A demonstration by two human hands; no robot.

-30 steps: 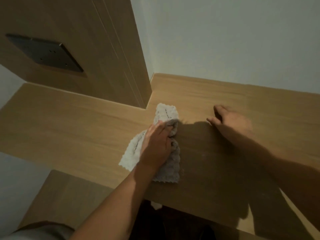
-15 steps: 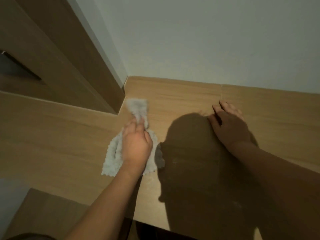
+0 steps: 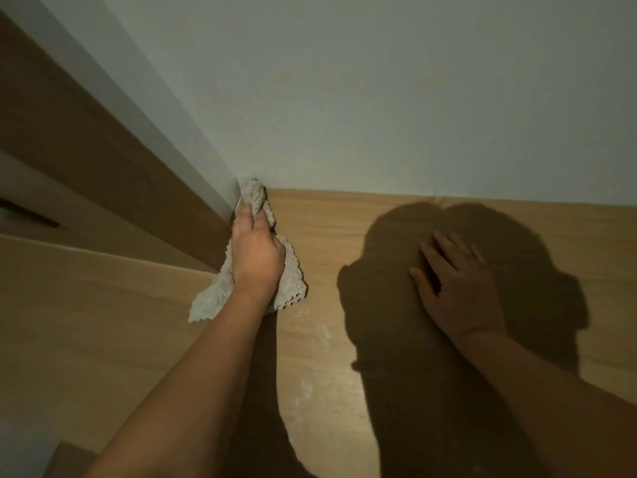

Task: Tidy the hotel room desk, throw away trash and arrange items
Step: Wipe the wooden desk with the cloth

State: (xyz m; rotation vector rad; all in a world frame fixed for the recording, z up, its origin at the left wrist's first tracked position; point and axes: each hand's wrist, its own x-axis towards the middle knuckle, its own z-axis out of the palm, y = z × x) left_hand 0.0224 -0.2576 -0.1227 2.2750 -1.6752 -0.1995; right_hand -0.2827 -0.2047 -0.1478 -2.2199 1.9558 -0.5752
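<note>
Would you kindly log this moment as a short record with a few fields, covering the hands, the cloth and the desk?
left hand: grips the cloth, pushing it toward the corner
right hand: flat on the desk, fingers spread
cloth: pale, crumpled, its tip in the corner where wall meets wood panel
desk: light wood, faint whitish smears near the middle
wall: plain, pale
shadow: person's head and arm fall across the desk

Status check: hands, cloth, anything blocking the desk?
Left hand grips cloth, pushed into the wall corner. Right hand flat on desk. Nothing in the way.
</note>
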